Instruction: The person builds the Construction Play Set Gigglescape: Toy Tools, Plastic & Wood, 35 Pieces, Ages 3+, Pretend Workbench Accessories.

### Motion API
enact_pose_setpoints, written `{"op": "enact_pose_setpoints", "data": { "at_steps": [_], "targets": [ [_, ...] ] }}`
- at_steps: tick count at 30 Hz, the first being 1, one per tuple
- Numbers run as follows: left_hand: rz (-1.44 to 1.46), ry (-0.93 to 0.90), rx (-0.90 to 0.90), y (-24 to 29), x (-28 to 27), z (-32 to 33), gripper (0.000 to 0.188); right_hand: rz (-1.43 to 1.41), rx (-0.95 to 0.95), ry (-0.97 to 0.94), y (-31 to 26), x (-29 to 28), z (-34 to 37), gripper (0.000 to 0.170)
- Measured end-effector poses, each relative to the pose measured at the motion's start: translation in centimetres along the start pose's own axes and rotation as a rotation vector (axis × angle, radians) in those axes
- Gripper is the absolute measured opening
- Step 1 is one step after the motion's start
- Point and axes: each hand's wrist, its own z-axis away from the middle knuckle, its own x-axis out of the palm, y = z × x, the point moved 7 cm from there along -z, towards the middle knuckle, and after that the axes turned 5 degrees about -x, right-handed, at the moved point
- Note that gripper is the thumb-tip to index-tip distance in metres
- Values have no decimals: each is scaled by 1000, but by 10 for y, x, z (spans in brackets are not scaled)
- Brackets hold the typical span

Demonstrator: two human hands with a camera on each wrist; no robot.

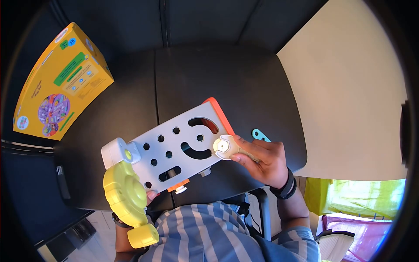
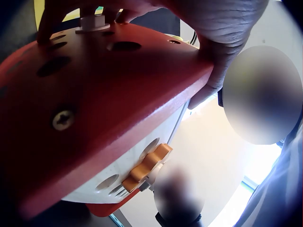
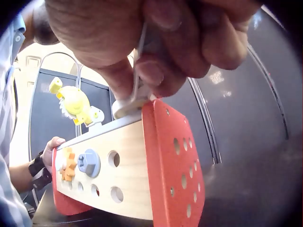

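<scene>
A toy workbench has a grey top (image 1: 170,144) with round holes and curved slots, a wooden side (image 3: 128,175) and red end panels (image 3: 173,165). My right hand (image 1: 266,161) pinches a pale toy wrench (image 1: 235,150), whose head surrounds a pale hexagonal bolt head (image 1: 223,146) near the top's right end. With my left hand (image 2: 222,28) I grip the left red panel (image 2: 118,90), fingers spread over its outer face. In the head view, a yellow part (image 1: 124,187) on a light grey bracket (image 1: 118,153) hides most of that hand.
On the wooden side sit an orange gear (image 3: 69,164) and a blue-grey hex bolt (image 3: 89,163). A teal strip with holes (image 1: 258,134) lies on the black table (image 1: 244,78) beyond my right hand. The yellow box (image 1: 65,87) stands at the left.
</scene>
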Motion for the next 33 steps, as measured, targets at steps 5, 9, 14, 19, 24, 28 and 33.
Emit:
{"op": "enact_pose_setpoints", "data": {
  "at_steps": [5,9,14,19,24,28,33],
  "targets": [
    [-13,-1,-2,-1,-4,0,107,-77,-27,-11,13,0,-3,43],
    [-23,2,2,-3,-5,-1,105,-90,-137,-125,18,-4,-17,40],
    [-47,5,12,-7,-10,-2,101,-225,-310,-306,34,-3,-44,41],
    [-105,2,43,-16,-23,4,98,-500,-227,-591,52,6,-83,43],
    [-86,32,60,-19,-20,4,98,-564,-212,-12,66,-52,-88,36],
    [-73,54,119,-20,-16,-7,116,-585,138,195,27,-70,-27,40],
    [-241,174,442,11,-25,19,135,-627,66,47,-39,-43,33,18]
  ]
}}
